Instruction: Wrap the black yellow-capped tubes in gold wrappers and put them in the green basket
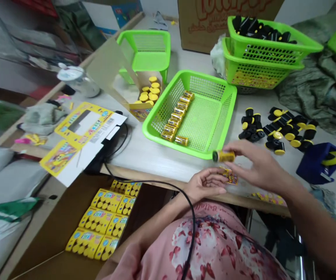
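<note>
My right hand [251, 163] pinches a small cylindrical canister [225, 156] between thumb and fingers. The canister has a yellow printed wrap and a black end, and it is held sideways over the table's front edge. To its left, my left hand [205, 183] lies palm up with fingers loosely curled and nothing visible in it. Close by its fingertips is a colourful printed label piece [230, 175]. Beyond both hands sits a green basket [189, 149] with a row of yellow-wrapped canisters [176, 118] along its left side.
Black canisters with yellow caps [287, 128] lie loose at right, near a blue tape dispenser [316, 163]. Stacked green baskets [261, 64] stand behind. At left are an open box of yellow-capped pieces [149, 95] and a flat carton [83, 134]. A black cable [156, 181] crosses the front.
</note>
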Motion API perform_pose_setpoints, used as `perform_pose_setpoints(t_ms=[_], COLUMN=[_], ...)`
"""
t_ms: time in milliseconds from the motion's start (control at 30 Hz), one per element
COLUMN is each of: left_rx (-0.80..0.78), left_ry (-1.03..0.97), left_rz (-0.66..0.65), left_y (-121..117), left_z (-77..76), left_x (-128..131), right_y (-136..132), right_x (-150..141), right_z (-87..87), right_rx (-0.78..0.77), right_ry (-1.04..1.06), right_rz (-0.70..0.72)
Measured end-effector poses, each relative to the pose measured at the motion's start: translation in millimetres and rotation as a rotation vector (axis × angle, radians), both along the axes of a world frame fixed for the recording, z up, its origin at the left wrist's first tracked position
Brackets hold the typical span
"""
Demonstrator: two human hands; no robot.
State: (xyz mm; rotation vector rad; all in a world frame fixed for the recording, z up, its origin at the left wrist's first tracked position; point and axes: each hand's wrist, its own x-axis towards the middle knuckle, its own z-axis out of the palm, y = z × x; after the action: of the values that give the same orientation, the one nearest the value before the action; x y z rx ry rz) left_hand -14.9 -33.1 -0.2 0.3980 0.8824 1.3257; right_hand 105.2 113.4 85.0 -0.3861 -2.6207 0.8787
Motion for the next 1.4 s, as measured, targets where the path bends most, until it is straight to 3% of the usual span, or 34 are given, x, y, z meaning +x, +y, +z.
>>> perform_pose_setpoints(t_ms=[100, 233, 333, 400, 467, 567, 667, 767, 833, 933, 1000, 1067, 1133, 1167, 1233, 1300, 1400], left_rx=[-0.006, -0.017, -0.02, -0.017, -0.015, -0.022, -0.029, -0.054, -0.074, -0.097, -0.096, -0.091, -0.09, -0.091, -0.09, -0.086, -0.033], left_ry=[0.023, 0.077, 0.09, 0.096, 0.123, 0.2, 0.238, 0.276, 0.313, 0.354, 0.36, 0.389, 0.46, 0.502, 0.577, 0.636, 0.771], left_rz=[-0.077, -0.103, -0.092, -0.089, -0.085, -0.073, -0.045, -0.036, -0.013, 0.1, 0.19, 0.267, 0.329, 0.353, 0.375, 0.349, 0.279], left_y=[0, 2, 3, 2, 1, 1, 4, 8, 10, 15, 18, 19, 19, 19, 18, 17, 14], left_z=[-9.6, -15.1, -16.3, -15.9, -14.4, -11.9, -12.2, -11.1, -7.2, -0.8, 0.4, -1.3, -4.4, -5.9, -7.8, -8.4, -8.6], left_x=[-1, -1, -3, -6, -10, -14, -16, -13, -8, 0, 3, 4, 4, 3, 2, 2, 0], right_y=[19, 28, 26, 26, 29, 30, 18, 0, -5, -3, 1, 1, -5, -11, -26, -41, -52], right_x=[-69, -150, -173, -166, -139, -60, 47, 151, 203, 246, 254, 247, 222, 202, 155, 106, 59], right_z=[-8.6, -35.5, -48.4, -47.1, -38.7, -21.8, -15.7, -31.0, -50.0, -75.6, -83.2, -83.4, -80.5, -79.3, -79.2, -82.8, -92.6], right_rx=[-0.12, -0.069, -0.072, -0.085, -0.061, 0.062, 0.224, 0.302, 0.281, 0.218, 0.225, 0.334, 0.492, 0.551, 0.572, 0.492, 0.439], right_ry=[-0.134, -0.443, -0.522, -0.479, -0.324, -0.032, -0.012, -0.285, -0.503, -0.638, -0.606, -0.49, -0.292, -0.184, -0.023, -0.041, -0.153], right_rz=[-0.161, -0.21, -0.134, -0.097, -0.095, -0.233, -0.704, -1.263, -1.386, -1.431, -1.474, -1.534, -1.48, -1.372, -1.007, -0.61, -0.375])
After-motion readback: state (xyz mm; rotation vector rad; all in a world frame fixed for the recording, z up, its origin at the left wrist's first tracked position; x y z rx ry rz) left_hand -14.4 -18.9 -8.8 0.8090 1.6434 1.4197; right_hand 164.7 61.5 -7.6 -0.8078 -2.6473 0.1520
